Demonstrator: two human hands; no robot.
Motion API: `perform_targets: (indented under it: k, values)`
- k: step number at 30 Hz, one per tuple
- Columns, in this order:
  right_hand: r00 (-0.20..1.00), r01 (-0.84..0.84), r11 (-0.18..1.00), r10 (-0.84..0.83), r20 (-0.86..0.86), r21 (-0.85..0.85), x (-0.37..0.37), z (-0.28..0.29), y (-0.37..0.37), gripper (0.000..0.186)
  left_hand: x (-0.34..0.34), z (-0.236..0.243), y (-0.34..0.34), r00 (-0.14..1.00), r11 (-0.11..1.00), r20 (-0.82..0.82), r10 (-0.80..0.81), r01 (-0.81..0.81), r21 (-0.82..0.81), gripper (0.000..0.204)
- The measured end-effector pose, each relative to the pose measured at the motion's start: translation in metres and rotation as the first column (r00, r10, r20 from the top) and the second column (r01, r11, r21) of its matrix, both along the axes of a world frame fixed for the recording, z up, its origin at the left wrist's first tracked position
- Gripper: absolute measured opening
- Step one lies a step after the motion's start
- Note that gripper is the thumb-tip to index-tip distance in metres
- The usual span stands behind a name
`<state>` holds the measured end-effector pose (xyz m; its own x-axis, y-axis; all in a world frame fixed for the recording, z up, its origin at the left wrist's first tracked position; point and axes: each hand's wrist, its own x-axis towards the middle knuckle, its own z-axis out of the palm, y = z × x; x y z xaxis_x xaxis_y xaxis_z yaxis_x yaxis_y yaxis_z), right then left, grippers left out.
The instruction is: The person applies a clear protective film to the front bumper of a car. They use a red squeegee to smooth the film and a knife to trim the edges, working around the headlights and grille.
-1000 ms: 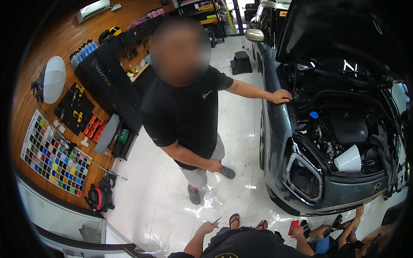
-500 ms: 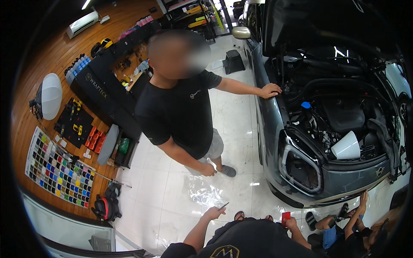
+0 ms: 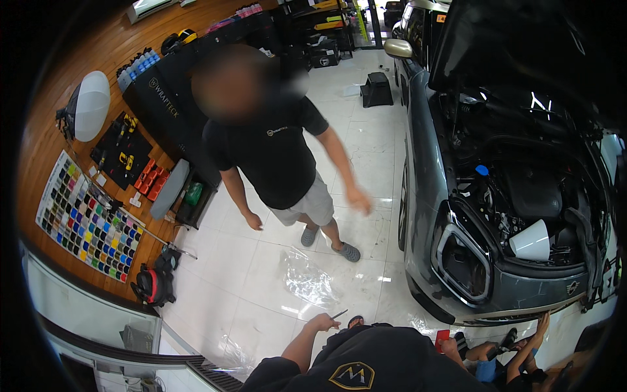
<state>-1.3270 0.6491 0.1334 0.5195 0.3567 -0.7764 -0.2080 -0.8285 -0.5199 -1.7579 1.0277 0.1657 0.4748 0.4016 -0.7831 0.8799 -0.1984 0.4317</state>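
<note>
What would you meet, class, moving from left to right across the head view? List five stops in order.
Colour swatch board → green bundle → left hand holding a thin tool → red card in the right hand → white cone in the engine bay.

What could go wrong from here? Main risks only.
1. Slip: clear plastic film lies on the glossy floor near the co-worker's shoes; someone might skid.
2. Poke: the left hand holds a slim tool pointing outward. Its tip is too small to judge, but if sharp, it could catch someone passing.
3. Knock: the white cone under the raised hood might shift if bumped.
</note>
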Motion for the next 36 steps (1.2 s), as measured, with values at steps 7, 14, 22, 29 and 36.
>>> perform_targets:
  k: [7, 14, 22, 29, 36]
  values:
    - [0.998, 0.057, 0.996, -0.055, -0.026, 0.065, 0.008, -0.001, 0.033, 0.033, 0.001, -0.003, -0.012, 0.989, 0.997, 0.132, 0.07, -0.068, -0.021, 0.047]
    - [0.999, -0.011, 0.999, 0.013, -0.035, 0.049, -0.005, 0.01, 0.049, 0.033, -0.02, -0.022, -0.019, 0.998, 0.997, 0.067, -0.005, 0.0, 0.073, 0.051]
    - [0.975, -0.219, 0.976, 0.219, 0.025, -0.018, -0.006, 0.029, 0.036, 0.033, -0.028, -0.013, -0.039, 0.995, 0.995, -0.005, 0.095, -0.095, 0.036, 0.053]
    - [0.937, -0.347, 0.937, 0.344, 0.064, 0.043, -0.005, 0.004, 0.029, 0.022, -0.031, 0.004, -0.055, 0.978, 0.978, -0.037, 0.205, -0.204, 0.047, 0.049]
    - [0.946, -0.324, 0.941, 0.321, 0.047, 0.095, -0.008, 0.0, 0.042, 0.017, -0.043, 0.004, -0.078, 0.951, 0.952, -0.04, 0.306, -0.306, 0.004, 0.045]
